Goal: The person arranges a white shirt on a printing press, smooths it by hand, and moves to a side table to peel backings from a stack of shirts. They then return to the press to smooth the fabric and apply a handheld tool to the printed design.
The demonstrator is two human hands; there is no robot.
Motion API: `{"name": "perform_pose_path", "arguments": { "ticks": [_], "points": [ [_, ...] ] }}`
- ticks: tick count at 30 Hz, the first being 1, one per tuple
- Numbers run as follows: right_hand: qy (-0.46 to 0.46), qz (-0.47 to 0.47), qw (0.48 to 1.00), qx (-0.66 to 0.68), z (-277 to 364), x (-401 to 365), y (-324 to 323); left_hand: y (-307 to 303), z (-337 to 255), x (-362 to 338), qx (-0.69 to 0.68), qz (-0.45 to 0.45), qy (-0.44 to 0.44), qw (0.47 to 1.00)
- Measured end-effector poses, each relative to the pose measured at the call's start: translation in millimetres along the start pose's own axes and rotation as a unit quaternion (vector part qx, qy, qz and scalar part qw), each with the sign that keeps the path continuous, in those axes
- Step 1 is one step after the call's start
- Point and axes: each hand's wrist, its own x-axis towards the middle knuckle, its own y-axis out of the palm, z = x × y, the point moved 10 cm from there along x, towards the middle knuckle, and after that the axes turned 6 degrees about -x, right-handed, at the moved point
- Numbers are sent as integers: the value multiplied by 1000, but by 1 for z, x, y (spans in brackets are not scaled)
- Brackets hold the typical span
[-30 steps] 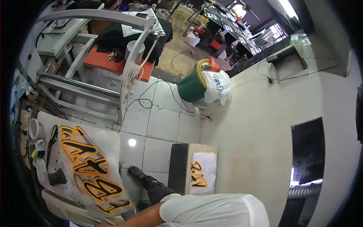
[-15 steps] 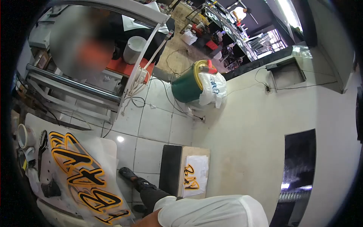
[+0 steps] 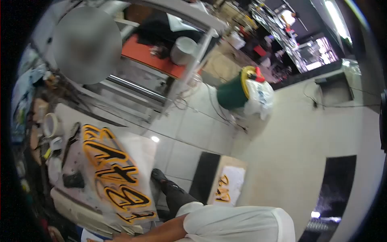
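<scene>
My right hand (image 3: 122, 237) is partly in view at the bottom edge, at the end of a bare forearm out of a white sleeve. It is beside a white sheet with orange print (image 3: 92, 238), which the edge cuts off. Its fingers are too cut off and blurred to show a grip. My left hand cannot be made out. Above them, a translucent sheet with black and orange lettering (image 3: 121, 173) lies on the work table (image 3: 66, 115). To its left are a roll of tape (image 3: 52, 125), a dark-handled brush-like tool (image 3: 72, 137) and a dark scrap (image 3: 73, 180).
A box (image 3: 204, 173) bearing a lettered white sheet (image 3: 229, 183) stands by the wall. Beyond are a green bin (image 3: 231, 96) with a white bag, a metal-framed machine (image 3: 139, 92), and cables on the tiled floor. A person (image 3: 288, 18) is far off.
The view has swung, so the table, bin and box appear farther right. My right forearm and part of the hand now show at the bottom, with a printed white sheet beside them.
</scene>
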Motion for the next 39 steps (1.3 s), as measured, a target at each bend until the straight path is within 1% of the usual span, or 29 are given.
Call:
{"name": "perform_pose_path", "arguments": {
  "ticks": [2,3,4,5,6,7,8,9,10,11,14,15,16,17,19,20,23,25,26,27,28,29,30,31,32,33,35,37,39],
  "points": [
    [-57,55,989,-128,12,-2,3,-1,-11,-4,57,12,2,998],
    [-79,73,985,-138,16,-3,5,0,-29,-5,91,8,18,996],
    [6,52,987,-154,-1,-2,-2,0,-24,-8,51,0,19,999],
    [88,28,981,-173,-17,-1,-10,7,36,8,81,-34,107,990],
    [65,44,979,-187,-14,1,-7,6,8,3,63,-30,7,998],
    [81,55,970,-222,-20,0,-6,8,-4,-2,5,-25,-3,1000],
    [98,63,960,-256,-22,-1,-10,8,11,2,51,-54,34,997],
    [88,67,956,-271,-22,0,-14,6,9,0,67,-48,-11,997],
    [80,73,953,-281,-17,0,-16,4,0,-4,64,-70,76,993],
    [129,93,937,-311,-11,-4,-20,5,9,-5,40,-106,151,982],
    [61,30,936,-347,-28,9,-21,18,23,4,89,-116,172,974],
    [46,2,931,-361,-38,14,-24,14,9,3,82,-65,159,982],
    [37,-19,927,-371,-47,17,-26,-4,-13,-11,53,-135,216,966],
    [42,-31,926,-374,-55,15,-28,-12,-11,-13,39,-167,242,955],
    [72,23,947,-312,-7,4,-29,-16,8,-9,5,-148,219,964],
    [83,25,947,-309,-3,0,-30,-18,15,-6,-15,-105,155,982],
    [130,22,940,-314,10,-5,-31,-24,35,5,-48,-75,145,985],
    [137,19,939,-314,14,-7,-31,-19,50,16,-104,-20,121,987],
    [113,9,945,-306,15,-7,-32,-23,52,20,-104,-24,118,987],
    [111,13,945,-307,18,-6,-31,-16,61,25,-205,30,48,977],
    [131,24,941,-311,18,-6,-32,-7,67,28,-304,83,-21,949],
    [153,34,936,-314,16,-7,-33,-9,64,30,-305,81,-22,949],
    [97,12,947,-305,22,-5,-32,0,65,31,-447,113,-72,885],
    [97,12,948,-304,17,-4,-33,9,61,32,-575,144,-119,796],
    [85,5,949,-304,14,-4,-34,14,60,37,-592,150,-150,778],
    [74,-2,950,-304,18,-5,-34,18,61,43,-591,151,-153,777],
    [82,-3,954,-289,21,-7,-33,26,56,52,-649,167,-144,728],
    [88,-4,958,-275,20,-8,-33,31,58,57,-656,183,-149,717],
    [50,-12,963,-266,28,-8,-33,35,56,60,-663,199,-150,706]
  ]
}}
